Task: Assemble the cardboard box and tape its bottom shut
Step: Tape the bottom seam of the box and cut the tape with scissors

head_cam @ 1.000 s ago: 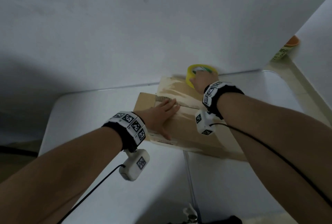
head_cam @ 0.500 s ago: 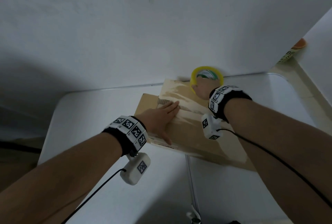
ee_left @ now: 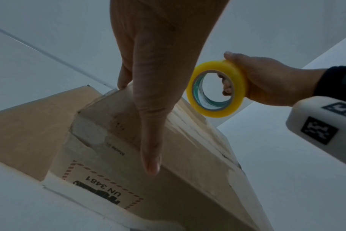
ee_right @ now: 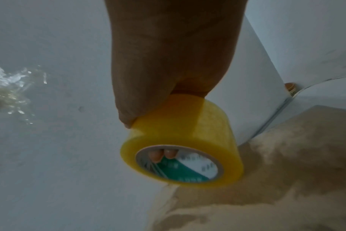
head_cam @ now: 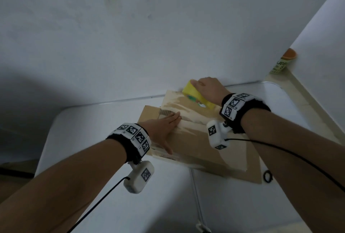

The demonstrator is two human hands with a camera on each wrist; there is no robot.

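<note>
A brown cardboard box (head_cam: pixel 196 143) stands on the white table (head_cam: pixel 89 139) with its taped flaps facing up. My left hand (head_cam: pixel 164 126) lies flat on the top, fingers straight, thumb (ee_left: pixel 150 140) down the near side. My right hand (head_cam: pixel 207 88) grips a yellow tape roll (head_cam: pixel 196 96) over the box's far edge, near the wall. In the left wrist view the tape roll (ee_left: pixel 217 89) stands on edge, held clear above the box (ee_left: pixel 168 164). In the right wrist view fingertips curl inside the core of the tape roll (ee_right: pixel 184 154).
A white wall (head_cam: pixel 168 36) rises right behind the box. A yellow-green canister with an orange lid (head_cam: pixel 283 62) stands in the far right corner. A small black ring (head_cam: pixel 267 176) lies by the box's near right corner. Cables run from both wrist cameras.
My right hand has lifted the tape roll off the box's far edge and turned it on edge. The left hand has stayed flat on the box top.
</note>
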